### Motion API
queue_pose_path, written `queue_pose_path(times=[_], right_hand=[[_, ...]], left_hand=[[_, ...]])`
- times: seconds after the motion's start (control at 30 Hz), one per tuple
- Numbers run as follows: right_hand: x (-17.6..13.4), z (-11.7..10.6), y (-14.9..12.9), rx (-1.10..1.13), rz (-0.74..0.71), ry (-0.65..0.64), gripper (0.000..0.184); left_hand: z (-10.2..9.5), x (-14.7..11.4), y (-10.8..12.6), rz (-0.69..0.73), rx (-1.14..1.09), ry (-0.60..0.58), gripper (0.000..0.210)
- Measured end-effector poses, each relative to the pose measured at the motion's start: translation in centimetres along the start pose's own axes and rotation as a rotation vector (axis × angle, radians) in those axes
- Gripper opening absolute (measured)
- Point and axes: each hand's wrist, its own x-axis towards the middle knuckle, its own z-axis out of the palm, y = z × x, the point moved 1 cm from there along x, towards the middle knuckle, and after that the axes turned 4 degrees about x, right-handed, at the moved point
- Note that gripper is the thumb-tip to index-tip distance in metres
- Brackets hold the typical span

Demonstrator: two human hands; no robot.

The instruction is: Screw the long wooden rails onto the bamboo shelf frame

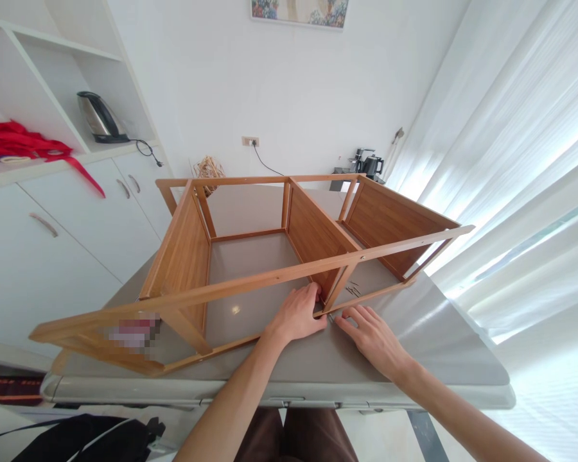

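A wooden shelf unit [231, 281] lies on its side on the grey table. My left hand [296, 314] grips its lower rail beside the middle shelf board [313, 237], fingers inside the frame and thumb outside. Just right of that thumb, a small metal screw [331, 317] shows at the joint. My right hand [373, 340] is closed, with its thumb and fingertips at this screw; exactly how they hold it is partly hidden. Several loose screws [353, 290] lie on the table inside the right-hand bay, close to the right fingers.
The grey table [443, 340] ends at a rounded front edge. A small blurred packet [132, 332] lies under the frame's left end. An electric kettle [99, 119] and red cloth [22, 141] sit on the white cabinet. A dark appliance [368, 165] stands behind; curtains hang right.
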Motion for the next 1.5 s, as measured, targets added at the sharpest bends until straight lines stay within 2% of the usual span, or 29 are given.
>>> queue_pose_path(times=[0.3, 0.5, 0.83, 1.2, 1.4, 1.5], right_hand=[[0.8, -0.8, -0.6, -0.135, -0.069, -0.004, 0.018], [1.4, -1.0, -0.9, -0.226, -0.132, -0.012, 0.016], [2.1, -0.9, -1.0, -0.301, -0.154, -0.092, 0.013], [3.1, -1.6, -1.3, -0.280, -0.155, -0.108, 0.017], [1.7, -0.9, -0.2, -0.116, -0.069, -0.064, 0.023], [0.8, -0.3, 0.0, -0.053, -0.030, -0.050, 0.021]], left_hand=[[0.2, 0.1, -0.1, 0.003, -0.004, 0.013, 0.032], [-0.3, 0.1, 0.3, -0.034, 0.010, -0.032, 0.033], [0.0, 0.0, 0.1, -0.020, 0.009, -0.003, 0.033], [-0.2, 0.0, 0.1, -0.027, 0.013, -0.016, 0.036], [-0.1, 0.0, 0.0, -0.011, -0.004, 0.012, 0.036], [-0.1, 0.0, 0.0, -0.001, -0.007, 0.018, 0.034]])
